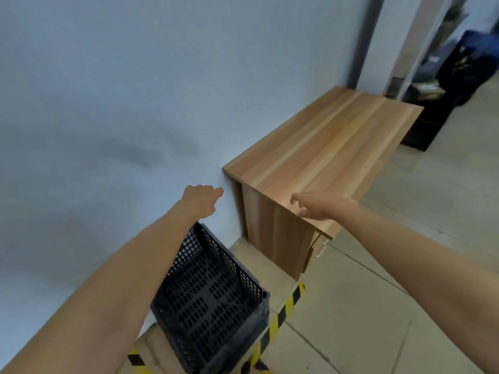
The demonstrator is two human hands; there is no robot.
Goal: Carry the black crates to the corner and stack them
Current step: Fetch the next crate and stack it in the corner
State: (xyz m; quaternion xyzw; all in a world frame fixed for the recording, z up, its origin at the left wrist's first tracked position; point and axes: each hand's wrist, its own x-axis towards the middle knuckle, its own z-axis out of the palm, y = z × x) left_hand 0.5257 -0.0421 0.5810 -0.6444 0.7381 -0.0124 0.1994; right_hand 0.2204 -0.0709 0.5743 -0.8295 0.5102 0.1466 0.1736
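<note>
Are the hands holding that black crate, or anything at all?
No. The left hand and right hand hold nothing; the black crate sits on the floor below them.

A pale blue wall (pixel 121 90) is seen beyond the fingers; a wooden desk (pixel 324 147) is set against it, with grey floor tiles (pixel 364 306) and striped tape (pixel 280 317) below.

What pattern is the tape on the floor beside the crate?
Yellow and black diagonal stripes on the floor tape, clearest in the head view.
</note>
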